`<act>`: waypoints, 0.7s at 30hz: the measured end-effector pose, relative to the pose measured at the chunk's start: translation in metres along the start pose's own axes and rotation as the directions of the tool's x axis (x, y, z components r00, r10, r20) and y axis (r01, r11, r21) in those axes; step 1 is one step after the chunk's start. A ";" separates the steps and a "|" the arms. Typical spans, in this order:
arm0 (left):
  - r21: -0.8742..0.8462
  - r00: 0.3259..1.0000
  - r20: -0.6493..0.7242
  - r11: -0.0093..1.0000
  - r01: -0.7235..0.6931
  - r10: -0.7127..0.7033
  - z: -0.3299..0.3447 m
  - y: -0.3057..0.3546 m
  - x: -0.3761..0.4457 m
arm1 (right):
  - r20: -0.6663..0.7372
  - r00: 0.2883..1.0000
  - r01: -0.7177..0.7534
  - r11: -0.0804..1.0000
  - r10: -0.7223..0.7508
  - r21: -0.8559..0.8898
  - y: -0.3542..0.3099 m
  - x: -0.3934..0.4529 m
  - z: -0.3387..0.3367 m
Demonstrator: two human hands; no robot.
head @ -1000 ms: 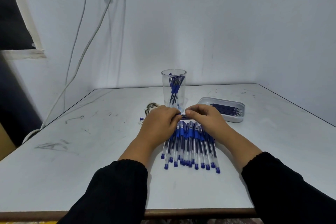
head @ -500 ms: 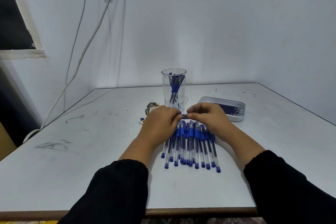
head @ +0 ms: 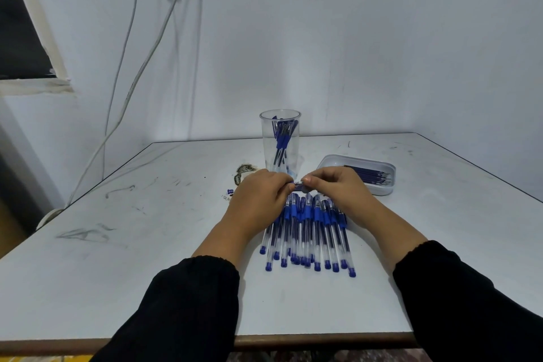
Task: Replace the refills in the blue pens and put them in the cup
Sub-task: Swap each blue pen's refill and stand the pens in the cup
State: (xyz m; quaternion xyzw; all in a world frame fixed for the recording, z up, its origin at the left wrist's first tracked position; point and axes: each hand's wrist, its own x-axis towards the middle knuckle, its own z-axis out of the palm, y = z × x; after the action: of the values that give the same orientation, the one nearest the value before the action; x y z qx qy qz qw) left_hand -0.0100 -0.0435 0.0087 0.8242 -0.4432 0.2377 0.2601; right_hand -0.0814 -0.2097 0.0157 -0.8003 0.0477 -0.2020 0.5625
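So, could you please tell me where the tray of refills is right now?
The tray of refills sits on the table right of centre, just beyond the right hand and right of the cup.

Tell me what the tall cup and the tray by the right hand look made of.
Tall clear cup: likely glossy transparent plastic, possibly glass; the blue pens inside show through its wall.
Shallow white rounded tray: apparently translucent, matte plastic, with soft moulded corners; it holds dark refills.

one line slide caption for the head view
Both hands hold a pen over a row of pens, before a cup and tray.
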 end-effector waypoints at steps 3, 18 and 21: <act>0.007 1.000 0.013 1.000 0.005 -0.005 0.000 0.000 0.000 | -0.011 1.000 0.014 1.000 -0.014 0.026 0.000 0.000 0.000; 0.047 0.998 0.003 0.997 0.063 -0.064 0.000 -0.005 0.001 | -0.171 0.985 -0.102 0.803 0.000 -0.587 0.015 0.007 -0.043; 0.042 0.998 0.001 0.997 0.066 -0.066 0.000 -0.005 0.000 | -0.135 0.990 -0.075 0.728 -0.024 -0.682 0.013 0.005 -0.041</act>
State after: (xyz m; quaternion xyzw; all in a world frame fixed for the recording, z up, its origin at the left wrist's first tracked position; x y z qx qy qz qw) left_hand -0.0055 -0.0413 0.0081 0.8441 -0.4109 0.2371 0.2497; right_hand -0.0899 -0.2520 0.0173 -0.9349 0.1677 -0.2161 0.2260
